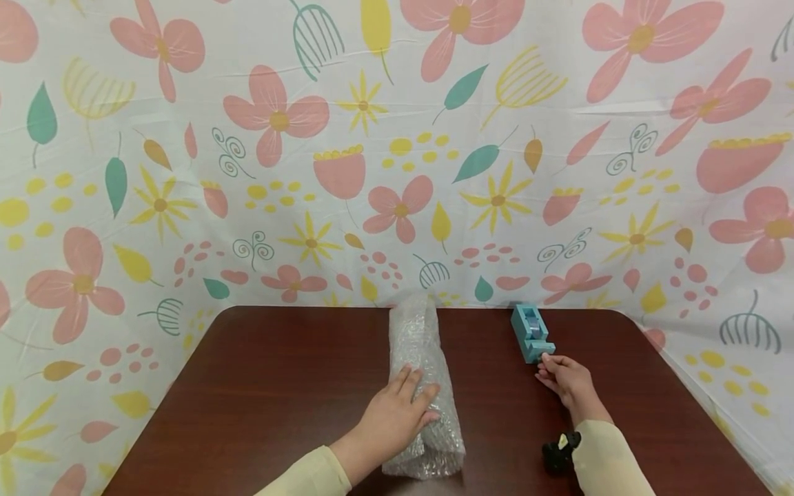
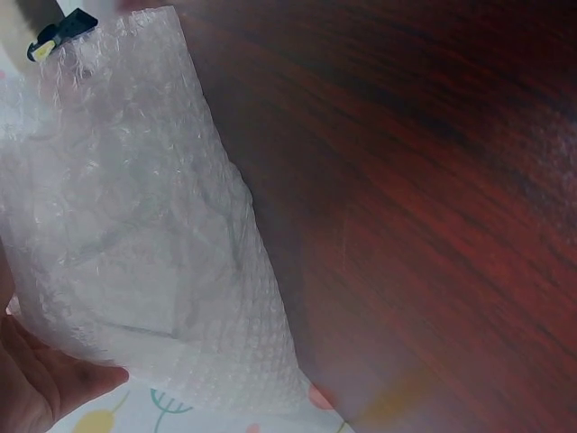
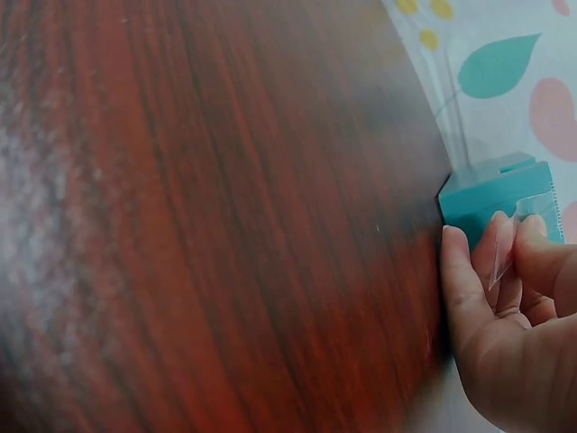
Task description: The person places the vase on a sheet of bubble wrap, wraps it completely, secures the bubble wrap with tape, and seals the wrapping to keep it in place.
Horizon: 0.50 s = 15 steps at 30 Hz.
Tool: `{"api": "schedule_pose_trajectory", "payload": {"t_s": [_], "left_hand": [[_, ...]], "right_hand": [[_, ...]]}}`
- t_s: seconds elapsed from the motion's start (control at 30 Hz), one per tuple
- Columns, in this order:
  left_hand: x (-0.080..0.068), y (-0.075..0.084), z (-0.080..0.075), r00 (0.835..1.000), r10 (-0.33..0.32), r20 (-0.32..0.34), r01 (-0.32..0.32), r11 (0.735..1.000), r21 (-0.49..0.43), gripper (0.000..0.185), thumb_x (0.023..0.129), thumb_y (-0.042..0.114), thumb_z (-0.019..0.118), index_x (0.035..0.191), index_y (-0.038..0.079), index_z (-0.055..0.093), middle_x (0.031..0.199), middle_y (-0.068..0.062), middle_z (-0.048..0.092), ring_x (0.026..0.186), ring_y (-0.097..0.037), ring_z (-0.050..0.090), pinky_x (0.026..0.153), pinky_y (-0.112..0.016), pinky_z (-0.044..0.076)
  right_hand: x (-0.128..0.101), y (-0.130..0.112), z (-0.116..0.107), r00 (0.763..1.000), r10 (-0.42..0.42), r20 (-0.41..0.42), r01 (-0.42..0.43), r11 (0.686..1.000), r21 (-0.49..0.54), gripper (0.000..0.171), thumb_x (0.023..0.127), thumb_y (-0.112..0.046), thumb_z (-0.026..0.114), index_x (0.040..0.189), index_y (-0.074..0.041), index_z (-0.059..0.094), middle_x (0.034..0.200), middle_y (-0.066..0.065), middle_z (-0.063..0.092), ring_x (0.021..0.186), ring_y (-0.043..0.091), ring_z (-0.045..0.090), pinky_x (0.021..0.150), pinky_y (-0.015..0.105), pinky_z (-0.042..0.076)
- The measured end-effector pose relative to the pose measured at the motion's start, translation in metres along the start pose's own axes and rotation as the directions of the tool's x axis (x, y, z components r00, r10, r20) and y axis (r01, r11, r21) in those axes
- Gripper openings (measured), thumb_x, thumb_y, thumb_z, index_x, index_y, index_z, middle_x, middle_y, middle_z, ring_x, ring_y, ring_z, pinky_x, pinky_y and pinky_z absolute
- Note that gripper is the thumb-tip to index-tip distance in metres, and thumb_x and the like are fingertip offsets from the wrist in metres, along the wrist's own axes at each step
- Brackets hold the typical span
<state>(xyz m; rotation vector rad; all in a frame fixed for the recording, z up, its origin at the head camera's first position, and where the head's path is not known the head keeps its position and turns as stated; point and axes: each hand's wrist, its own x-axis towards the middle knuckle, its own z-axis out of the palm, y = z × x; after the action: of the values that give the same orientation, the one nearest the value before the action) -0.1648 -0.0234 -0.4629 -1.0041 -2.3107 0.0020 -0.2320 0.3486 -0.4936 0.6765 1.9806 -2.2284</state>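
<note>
Nearest the camera, two cream sleeves come in over the dark wooden worktop [image 1: 260,386]; a small black device sits at the right wrist, most likely the wrist camera mount. Landmark: the roll of bubble wrap [image 1: 422,386], lying lengthwise, running away from the person near the worktop's middle. Left hand [image 1: 397,413] lies flat on the near half of the roll, fingers spread and nearly straight, pressing down rather than gripping. Judged reason: the wrap is springy, and the weight of the palm keeps it from unrolling or sliding. The left wrist view shows the wrap [image 2: 135,216] bunched and translucent, with the hand only at the frame's lower left corner. Whatever is rolled inside cannot be made out. To the right of the roll and a little farther out, the right hand [image 1: 567,382] reaches the near end of a teal tape dispenser [image 1: 530,331]. In the right wrist view the fingers [image 3: 505,271] are curled and pinch a clear strip of tape [image 3: 518,239] at the dispenser's [image 3: 496,194] cutter end. The dispenser stands square on the worktop, apart from the roll, cutter end toward the person, so it is within one-handed reach. Behind the roll, a flowered cloth [image 1: 397,138] backs the worktop and drapes round its sides.
</note>
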Motion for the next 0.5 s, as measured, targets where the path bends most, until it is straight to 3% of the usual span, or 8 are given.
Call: {"api": "schedule_pose_trajectory", "payload": {"t_s": [0.2, 0.5], "left_hand": [[-0.0010, 0.0011, 0.0027, 1.000, 0.012, -0.025, -0.012, 1.000, 0.000, 0.040, 0.097, 0.048, 0.063, 0.127, 0.022, 0.065, 0.126, -0.013, 0.071, 0.118, -0.029, 0.071, 0.083, -0.029, 0.063], [-0.0017, 0.0018, 0.0019, 1.000, 0.001, 0.001, -0.001, 1.000, -0.007, 0.039, 0.099, 0.047, 0.061, 0.128, 0.022, 0.065, 0.128, -0.013, 0.070, 0.120, -0.028, 0.070, 0.084, -0.029, 0.063]], "right_hand": [[0.0002, 0.0037, -0.0037, 1.000, -0.003, 0.021, 0.003, 1.000, -0.004, 0.026, 0.107, -0.018, 0.049, 0.089, -0.015, 0.068, 0.078, -0.005, 0.063, 0.072, 0.004, 0.066, 0.072, 0.021, 0.061], [0.0017, 0.0085, -0.0040, 1.000, -0.016, -0.005, 0.016, 0.998, -0.063, 0.024, 0.106, -0.014, 0.053, 0.089, -0.008, 0.069, 0.077, -0.005, 0.064, 0.068, 0.003, 0.066, 0.070, 0.019, 0.061]]}}
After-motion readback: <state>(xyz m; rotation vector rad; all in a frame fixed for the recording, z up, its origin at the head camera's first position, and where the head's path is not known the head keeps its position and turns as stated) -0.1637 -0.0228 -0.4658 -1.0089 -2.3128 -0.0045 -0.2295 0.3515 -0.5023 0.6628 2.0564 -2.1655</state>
